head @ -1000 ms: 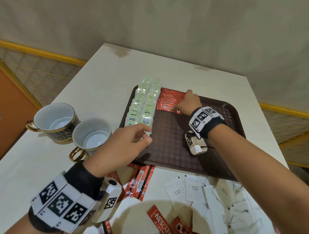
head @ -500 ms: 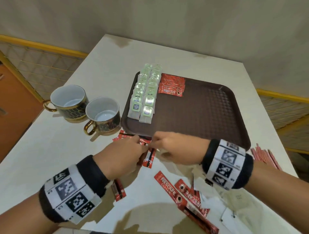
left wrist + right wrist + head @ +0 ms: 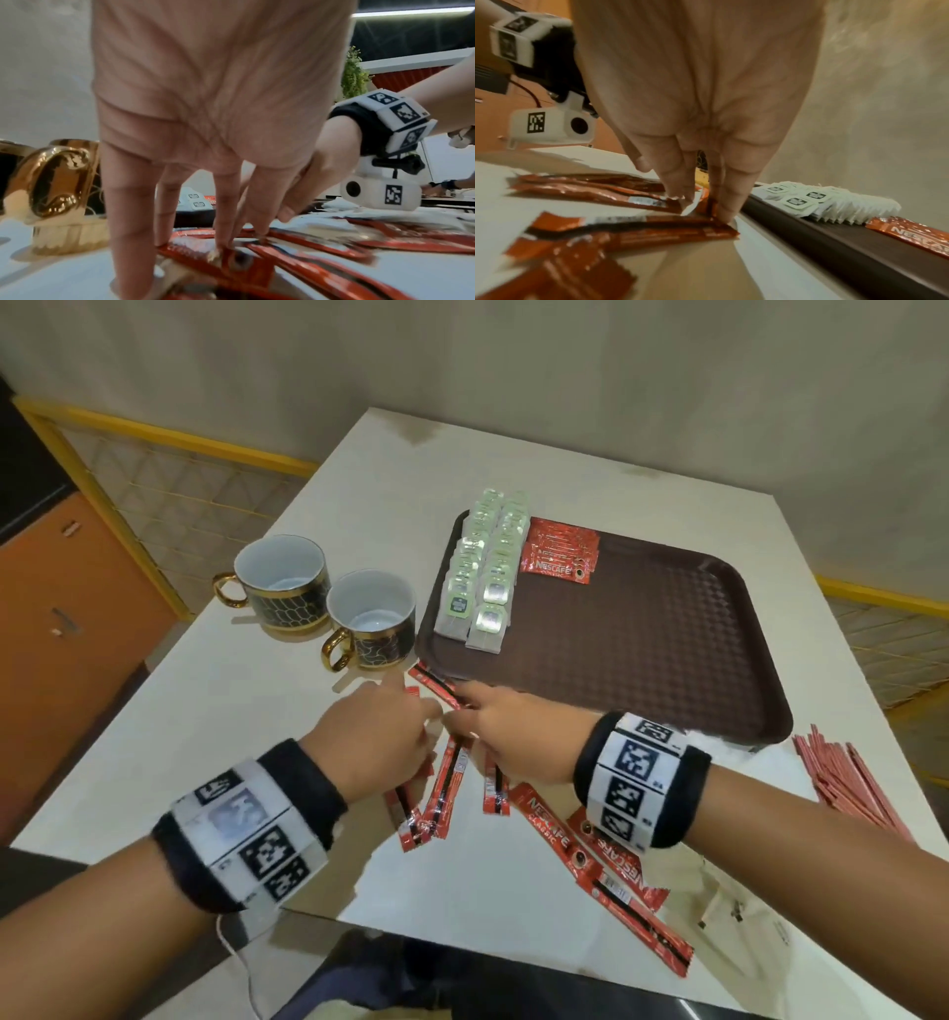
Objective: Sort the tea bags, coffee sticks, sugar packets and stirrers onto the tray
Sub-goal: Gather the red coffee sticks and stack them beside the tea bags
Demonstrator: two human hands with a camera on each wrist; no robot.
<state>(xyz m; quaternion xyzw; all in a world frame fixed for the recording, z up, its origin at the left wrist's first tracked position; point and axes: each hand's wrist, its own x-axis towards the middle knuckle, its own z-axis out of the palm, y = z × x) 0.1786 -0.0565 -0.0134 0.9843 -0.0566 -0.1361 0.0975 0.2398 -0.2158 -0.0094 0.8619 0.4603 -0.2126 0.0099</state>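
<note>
Working from the left, the two cups (image 3: 318,595) are standing on the table (image 3: 215,731) just beside the tray (image 3: 642,629), apart from the sorting area, probably so they are not getting in your way. Your left hand (image 3: 377,742) is reaching down onto the loose coffee sticks (image 3: 444,785) near the tray's front edge; in the left wrist view its fingers (image 3: 226,207) are running straight down with the tips pressing on the red wrappers, so this grip is released, pinning or gathering rather than grasping. Your right hand (image 3: 506,737) is meeting it just beside, fingertips (image 3: 727,211) pressing on the end of one stick against the table; its fingers are also straight, so that grip is looking released too, though whether the thumb is pinching is something I cannot tell. You are likely squaring the sticks into a bundle before lifting them. The sticks are narrow, glossy red sachets with a black stripe, lying fanned and overlapping on the table. On the tray, the pale tea bags (image 3: 482,577) are sitting in two neat overlapping rows along the left side, with a few coffee sticks already stacked (image 3: 562,549) beside them. Further right, sugar packets (image 3: 739,911) and pink stirrers (image 3: 842,783) are waiting on the table.
</note>
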